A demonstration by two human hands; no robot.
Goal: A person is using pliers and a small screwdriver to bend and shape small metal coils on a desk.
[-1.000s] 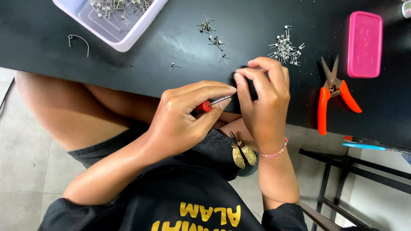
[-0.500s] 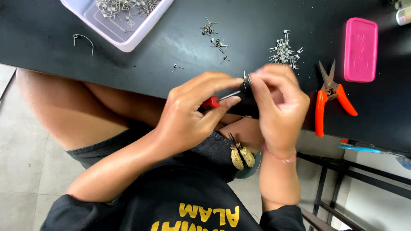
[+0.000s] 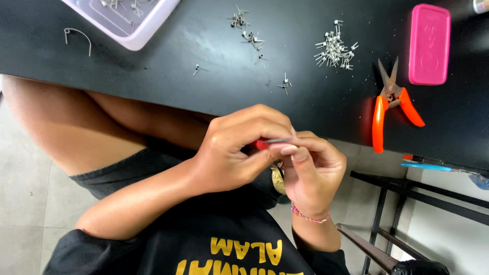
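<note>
Head view, left hand: the left hand sits just below the near edge of the black table, over the person's lap, its fingers curled and pressed together round a small tool.
Head view, tool: the red-handled tool shows only a bit of red handle and a thin grey metal shaft, poking out from between the left thumb and forefinger towards the right hand.
Head view, right hand: the right hand is touching the left, its thumb and forefinger pinched together right at the tip of the metal shaft.
Head view, what is pinched: too small and hidden by the fingertips; I cannot tell what it is.
Head view, wrist: a thin pink bracelet circles the right wrist.
Head view, table middle: a pile of small metal parts lies well apart from the hands, with a few loose metal parts scattered to the left of it.
Head view, table right: orange-handled snips lie with their blades open, just below a pink rectangular case.
Head view, table left: a white tray with more metal bits sits at the far edge, and a bent wire hook lies beside it.
Head view, far right edge: a blue-handled tool lies partly in view.
</note>
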